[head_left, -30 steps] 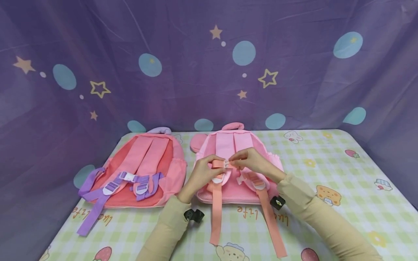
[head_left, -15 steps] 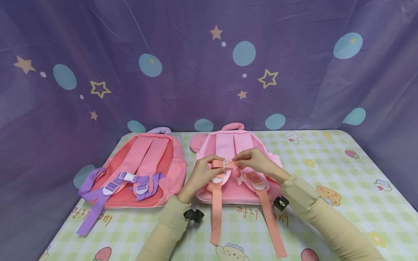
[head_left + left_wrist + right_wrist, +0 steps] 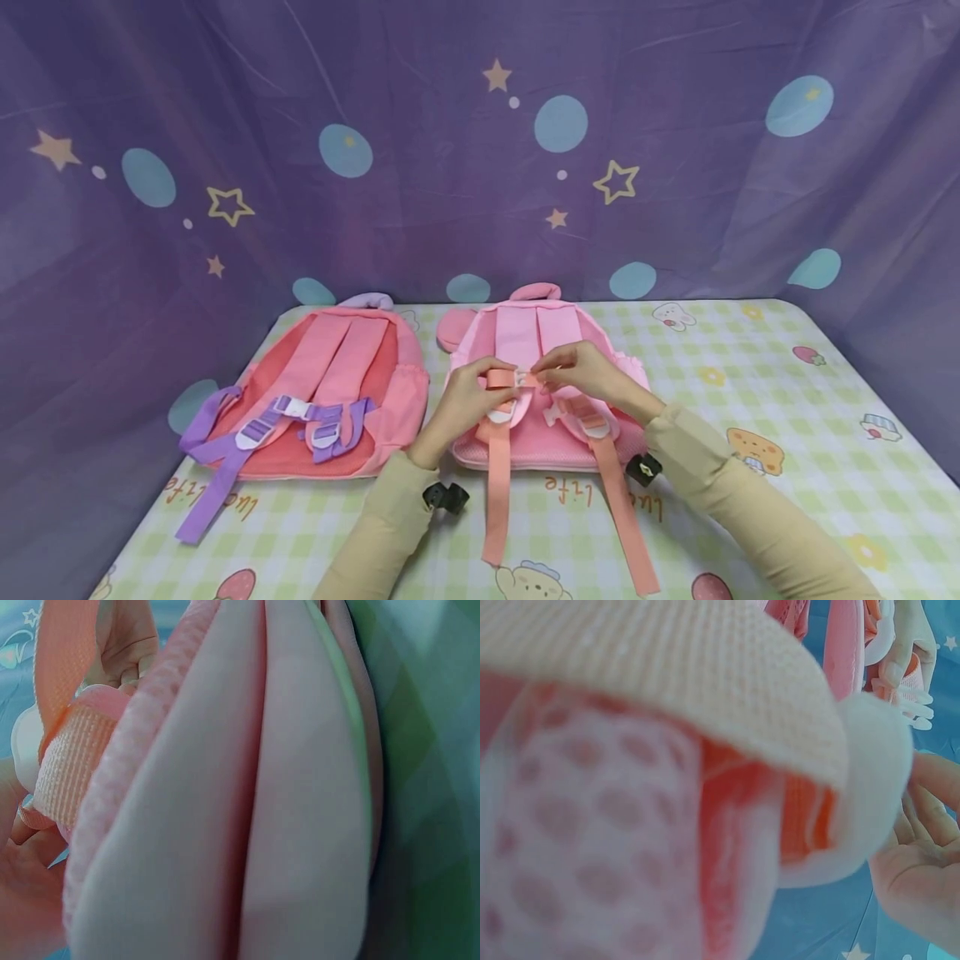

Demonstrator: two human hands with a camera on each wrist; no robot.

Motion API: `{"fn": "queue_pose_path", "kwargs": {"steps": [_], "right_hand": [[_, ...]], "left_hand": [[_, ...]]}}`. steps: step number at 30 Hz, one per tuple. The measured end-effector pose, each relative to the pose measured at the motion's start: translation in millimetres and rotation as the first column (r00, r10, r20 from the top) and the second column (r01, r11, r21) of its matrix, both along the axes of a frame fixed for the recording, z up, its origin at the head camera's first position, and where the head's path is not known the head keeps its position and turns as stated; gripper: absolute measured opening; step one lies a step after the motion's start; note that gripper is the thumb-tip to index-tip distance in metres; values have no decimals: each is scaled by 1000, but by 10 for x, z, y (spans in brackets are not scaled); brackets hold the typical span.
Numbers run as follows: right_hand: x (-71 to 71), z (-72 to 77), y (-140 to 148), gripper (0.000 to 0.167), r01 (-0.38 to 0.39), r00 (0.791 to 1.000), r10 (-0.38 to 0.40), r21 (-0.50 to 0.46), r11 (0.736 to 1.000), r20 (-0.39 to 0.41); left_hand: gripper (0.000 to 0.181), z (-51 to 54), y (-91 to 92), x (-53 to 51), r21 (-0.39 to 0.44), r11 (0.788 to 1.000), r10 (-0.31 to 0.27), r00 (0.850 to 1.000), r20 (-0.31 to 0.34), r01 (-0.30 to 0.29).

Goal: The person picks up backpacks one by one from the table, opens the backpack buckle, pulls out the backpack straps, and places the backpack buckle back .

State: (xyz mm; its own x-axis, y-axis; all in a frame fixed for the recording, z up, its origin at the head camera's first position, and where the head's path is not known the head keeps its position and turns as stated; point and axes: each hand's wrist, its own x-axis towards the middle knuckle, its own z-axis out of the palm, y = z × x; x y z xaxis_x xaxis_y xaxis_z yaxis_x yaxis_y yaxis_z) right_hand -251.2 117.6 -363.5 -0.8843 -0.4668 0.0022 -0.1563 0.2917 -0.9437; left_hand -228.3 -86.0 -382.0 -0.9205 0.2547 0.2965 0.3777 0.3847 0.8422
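A pink backpack point(image 3: 506, 446) lies back side up, its shoulder straps facing me. Over its middle, my left hand point(image 3: 459, 410) pinches a looped orange webbing strap point(image 3: 500, 378) beside a white pronged buckle half point(image 3: 520, 378). My right hand point(image 3: 587, 373) pinches the short orange strap end on the other side of that buckle half. In the right wrist view the white prongs point(image 3: 919, 712) stick out below the left hand point(image 3: 909, 645). A second white buckle piece point(image 3: 552, 413) hangs at the right shoulder strap, apart from the first. Webbing partly blocks both wrist views.
To the left lies a coral backpack point(image 3: 408, 408) with purple straps point(image 3: 217, 492) and a white buckle point(image 3: 296, 407) joined across them. Two loose orange strap tails point(image 3: 497, 508) trail toward the front of the checked tablecloth point(image 3: 750, 533). A purple curtain point(image 3: 450, 208) hangs behind.
My right hand has shifted slightly right from the buckle half, showing more orange strap between its fingers and the buckle. The left hand and both backpacks have stayed nearly in place.
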Motion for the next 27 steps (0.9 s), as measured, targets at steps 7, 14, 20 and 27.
{"fn": "queue_pose_path", "kwargs": {"steps": [7, 14, 20, 27], "right_hand": [[6, -12, -33, 20, -17, 1000, 17, -10, 1000, -21], [18, -2, -55, 24, -31, 999, 30, -20, 999, -42], [34, 14, -60, 27, -13, 999, 13, 3, 1000, -42], [55, 16, -86, 25, -49, 997, 48, -15, 999, -61]], "left_hand": [[29, -5, 3, 10, -11, 1000, 9, 1000, 8, -9], [28, 0, 13, 6, 11, 1000, 0, 1000, -23, 1], [29, -11, 10, 3, -10, 1000, -9, 1000, -22, 9], [29, -5, 15, 4, -10, 1000, -29, 999, -30, 29]]}}
